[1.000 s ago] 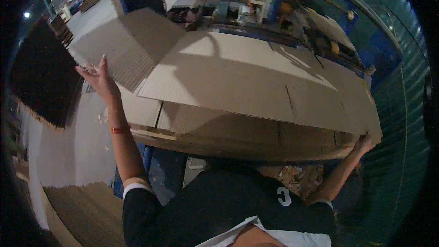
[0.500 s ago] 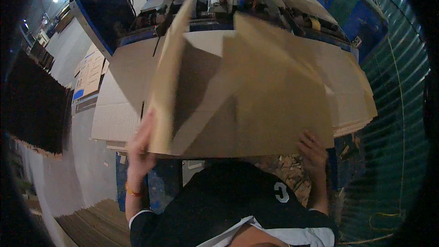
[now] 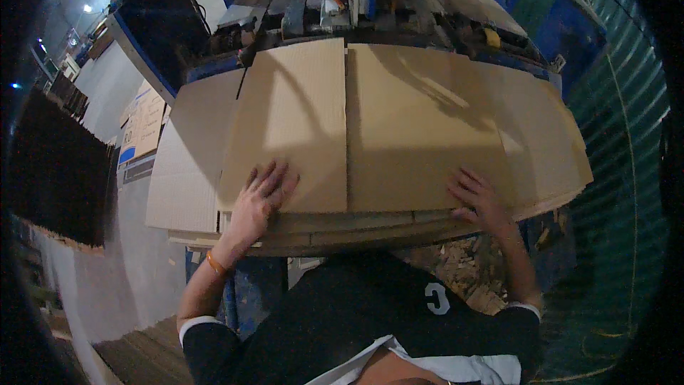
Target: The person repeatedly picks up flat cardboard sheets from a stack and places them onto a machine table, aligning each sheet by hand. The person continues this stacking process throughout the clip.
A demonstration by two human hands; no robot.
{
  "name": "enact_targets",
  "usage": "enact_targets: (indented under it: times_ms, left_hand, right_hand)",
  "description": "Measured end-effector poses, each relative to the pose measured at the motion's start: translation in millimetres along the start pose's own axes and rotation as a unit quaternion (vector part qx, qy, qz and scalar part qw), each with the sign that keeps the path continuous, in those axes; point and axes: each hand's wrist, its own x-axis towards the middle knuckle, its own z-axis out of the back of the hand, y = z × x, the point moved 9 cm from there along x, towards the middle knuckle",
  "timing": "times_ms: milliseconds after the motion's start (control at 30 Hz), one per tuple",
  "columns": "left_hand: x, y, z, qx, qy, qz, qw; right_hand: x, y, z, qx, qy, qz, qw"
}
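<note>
Both hands lay spread flat on the folded cardboard sheet [image 3: 370, 128]: left hand [image 3: 258, 196] near-left, right hand [image 3: 479, 196] near-right; even downward pressure seemed wise; near edges wanted squaring with the stack [image 3: 356, 224] beneath.

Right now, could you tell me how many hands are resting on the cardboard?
2. The left hand lies flat on the near left flap of the folded cardboard sheet; the right hand presses its near right edge. No others show.
</note>
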Motion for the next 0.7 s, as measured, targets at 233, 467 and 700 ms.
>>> enact_targets:
  times_ms: [233,467,700]
  left_hand:
    - [68.7,58.7,1.1,-0.038,-0.102,-0.009,0.994]
    - [155.5,115.8,-16.0,0.036,-0.176,0.066,0.981]
    - [104.3,114.1,15.9,0.1,-0.296,0.227,0.923]
  right_hand:
    - [90.7,-66.3,9.7,-0.124,0.028,-0.001,0.992]
    - [163.3,-139.3,7.9,-0.094,0.005,-0.114,0.989]
    - [120.6,-122.7,42.8,-0.133,-0.083,-0.179,0.971]
